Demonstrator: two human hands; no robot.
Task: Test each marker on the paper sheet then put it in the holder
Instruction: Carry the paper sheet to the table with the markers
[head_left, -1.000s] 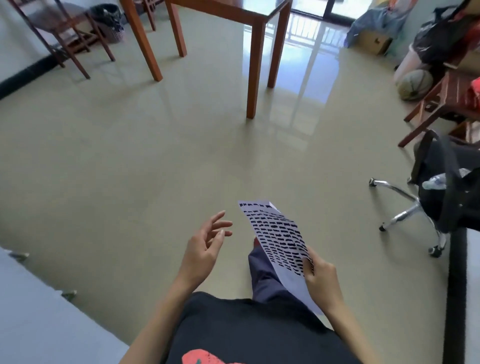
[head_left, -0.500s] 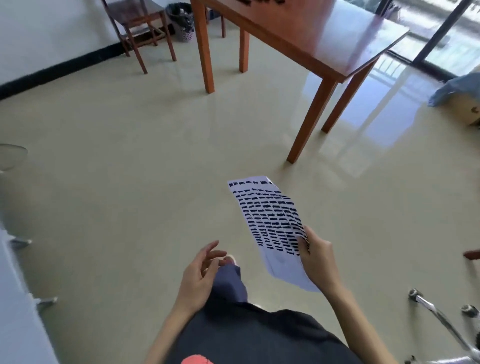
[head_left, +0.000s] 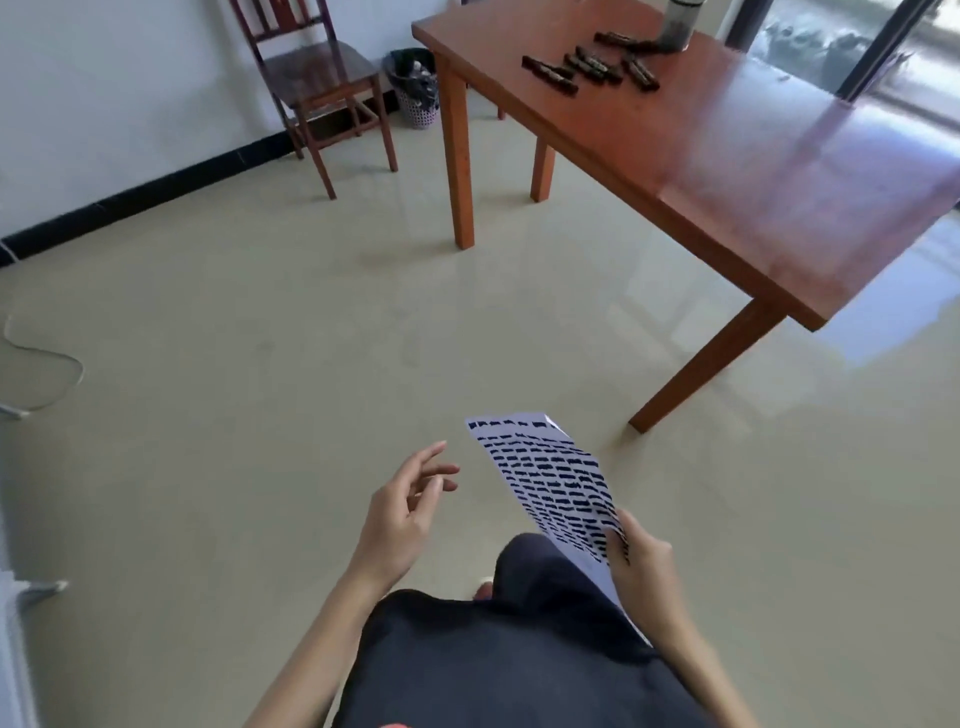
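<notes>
Markers (head_left: 592, 66) on table (head_left: 753, 171): about seven; one paper sheet (head_left: 550, 483) in right hand (head_left: 641, 564).

A home's living or dining room: glossy tiled floor (head_left: 260, 364), wooden counter (head_left: 753, 171), matching chair (head_left: 317, 73) against the wall, small wastebasket (head_left: 415, 88).

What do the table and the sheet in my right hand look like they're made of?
Table: apparently wood with a glossy reddish-brown varnish; window light reflects off its top. Sheet: thin white paper, matte, rows of dark marker strokes, bending slightly in the right hand.
</notes>
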